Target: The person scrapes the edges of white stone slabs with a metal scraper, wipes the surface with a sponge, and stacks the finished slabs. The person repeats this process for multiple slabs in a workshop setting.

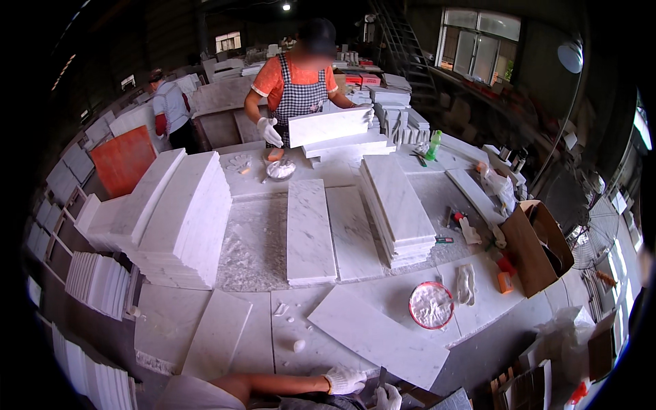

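Note:
At the bench's near edge, my left hand [346,380], in a white knit glove, is closed, its fingers curled toward the right; what it holds, if anything, I cannot make out. Just right of it, my gloved right hand [389,397] is closed around a putty knife [382,375], whose dark blade points up. The picture's lower edge cuts this hand off. Beyond both hands a long white marble slab [379,335] lies at a slant. Right of the slab's far end stands a red-rimmed bowl [431,305] of white paste, with a white glove [466,284] beside it.
Marble slabs are piled high in a left stack [181,219] and a lower right stack [400,208]. Across the bench a person [297,89] in a checked apron holds an upright slab [328,128]. A cardboard box [536,249] and a fan [593,229] stand at right.

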Demonstrator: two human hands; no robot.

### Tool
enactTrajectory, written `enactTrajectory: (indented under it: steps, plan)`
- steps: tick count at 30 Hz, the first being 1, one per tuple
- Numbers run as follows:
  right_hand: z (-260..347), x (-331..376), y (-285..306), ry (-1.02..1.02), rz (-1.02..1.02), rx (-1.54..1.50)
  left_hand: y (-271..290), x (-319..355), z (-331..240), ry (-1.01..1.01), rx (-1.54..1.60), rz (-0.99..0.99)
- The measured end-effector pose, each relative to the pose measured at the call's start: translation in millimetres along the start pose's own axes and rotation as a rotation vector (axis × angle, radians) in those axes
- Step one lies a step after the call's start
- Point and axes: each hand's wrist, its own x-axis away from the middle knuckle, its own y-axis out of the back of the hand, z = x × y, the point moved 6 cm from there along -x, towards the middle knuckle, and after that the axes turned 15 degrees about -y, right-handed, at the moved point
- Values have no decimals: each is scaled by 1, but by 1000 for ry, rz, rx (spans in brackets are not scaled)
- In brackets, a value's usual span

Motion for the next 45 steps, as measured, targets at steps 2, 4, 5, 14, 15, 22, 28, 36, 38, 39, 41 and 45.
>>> enactTrajectory:
  steps: [2,4,5,14,15,22,28,36,38,39,41,45]
  plan:
    - [-3,-2,-1,-79,44,2,0,0,0,-17,8,-25]
    - [-1,-2,-2,-101,59,9,-12,-2,9,-28,-9,-49]
    - [3,-1,-2,-86,50,13,-18,-3,15,-33,-18,-61]
    - [19,4,2,-196,88,-83,1,3,1,-3,96,-146]
    - [22,5,1,-198,93,-99,-8,1,8,-2,76,-102]
    - [25,4,1,-166,96,-66,-20,-1,19,-12,38,-77]
    - [11,-1,-2,-66,57,-20,-34,-5,27,-48,-39,-121]
    - [16,1,-2,-122,82,-26,-33,-6,27,-52,-30,-90]
    - [16,1,-2,-138,94,-14,-34,-8,28,-44,-19,-75]
    - [16,1,-2,-147,101,-8,-35,-8,29,-41,-21,-70]
    - [21,3,-1,-122,81,-8,-37,-7,31,-35,-27,-61]
    - [21,3,-1,-91,72,1,-36,-6,28,-23,-22,-63]
